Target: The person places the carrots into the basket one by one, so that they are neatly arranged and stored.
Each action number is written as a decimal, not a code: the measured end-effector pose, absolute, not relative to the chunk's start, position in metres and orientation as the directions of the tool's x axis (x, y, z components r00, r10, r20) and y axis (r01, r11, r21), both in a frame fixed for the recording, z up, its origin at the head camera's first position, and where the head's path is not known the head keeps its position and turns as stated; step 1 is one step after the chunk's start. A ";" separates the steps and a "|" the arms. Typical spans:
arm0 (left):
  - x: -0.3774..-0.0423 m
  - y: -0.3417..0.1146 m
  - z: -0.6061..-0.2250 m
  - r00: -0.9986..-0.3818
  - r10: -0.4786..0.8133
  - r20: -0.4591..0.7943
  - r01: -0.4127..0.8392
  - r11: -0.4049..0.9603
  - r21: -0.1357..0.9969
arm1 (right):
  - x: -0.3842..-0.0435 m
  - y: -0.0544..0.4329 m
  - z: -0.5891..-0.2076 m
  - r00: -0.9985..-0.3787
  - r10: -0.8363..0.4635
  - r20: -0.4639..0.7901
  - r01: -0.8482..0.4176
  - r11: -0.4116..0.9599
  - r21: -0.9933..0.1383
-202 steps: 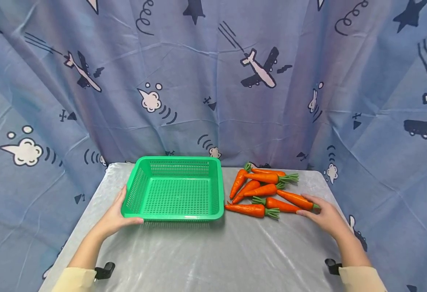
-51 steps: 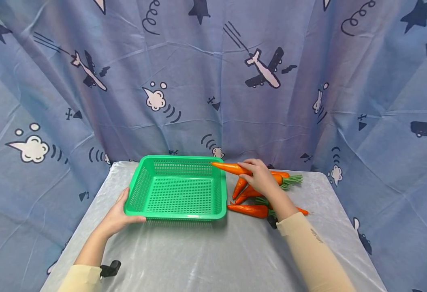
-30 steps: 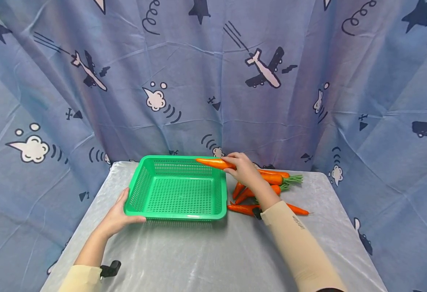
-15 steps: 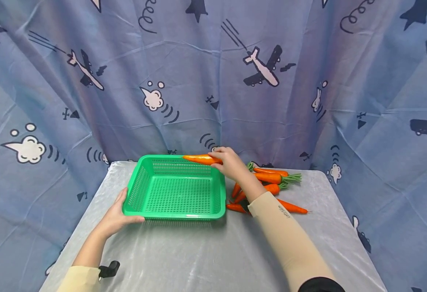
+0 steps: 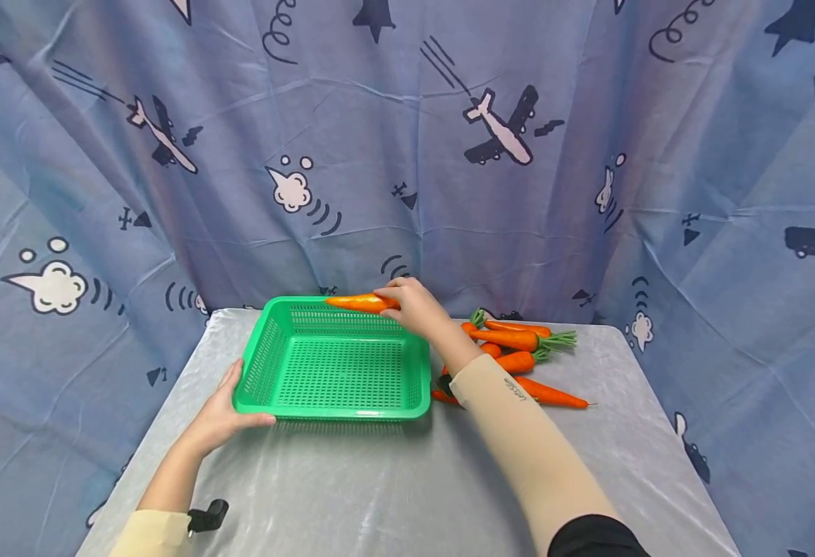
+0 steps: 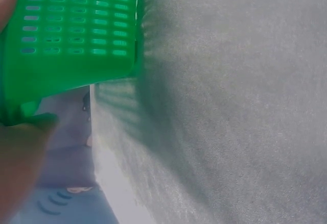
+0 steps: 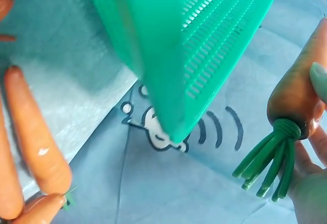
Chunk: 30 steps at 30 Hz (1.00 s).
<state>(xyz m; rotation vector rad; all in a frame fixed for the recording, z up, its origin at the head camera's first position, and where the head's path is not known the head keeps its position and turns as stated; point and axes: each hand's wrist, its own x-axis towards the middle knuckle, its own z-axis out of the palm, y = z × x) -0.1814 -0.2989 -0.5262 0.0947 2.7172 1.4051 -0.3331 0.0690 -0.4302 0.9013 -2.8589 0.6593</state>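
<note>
A green slotted plastic basket (image 5: pixel 338 414) stands at the left of the table, with no carrot inside. At its front left corner my left hand (image 5: pixel 218 414) grips it, the thumb along the front rim and the fingers at the left side. My right hand (image 5: pixel 413 308) holds an orange carrot (image 5: pixel 353 302) near its thick end, over the basket's back rim. The carrot's tip points left. In the right wrist view the green stalks (image 7: pixel 273 157) of this carrot hang free beside the hand.
Several carrots (image 5: pixel 512 339) lie piled on the table right of the basket, partly hidden by my right forearm. Another carrot (image 5: pixel 552 393) lies at the pile's front right. A blue patterned curtain (image 5: pixel 352 116) hangs behind the grey-covered table (image 5: pixel 324 495).
My right hand, first at the pile's right end, has taken a carrot and carried it left over the basket's back rim. My left hand has stayed at the basket's corner.
</note>
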 end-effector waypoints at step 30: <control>-0.180 -0.298 -0.526 -0.994 0.095 -0.060 0.006 0.577 0.816 | -0.352 0.000 -0.476 -0.860 -0.508 -0.056 -0.444 0.796 -0.412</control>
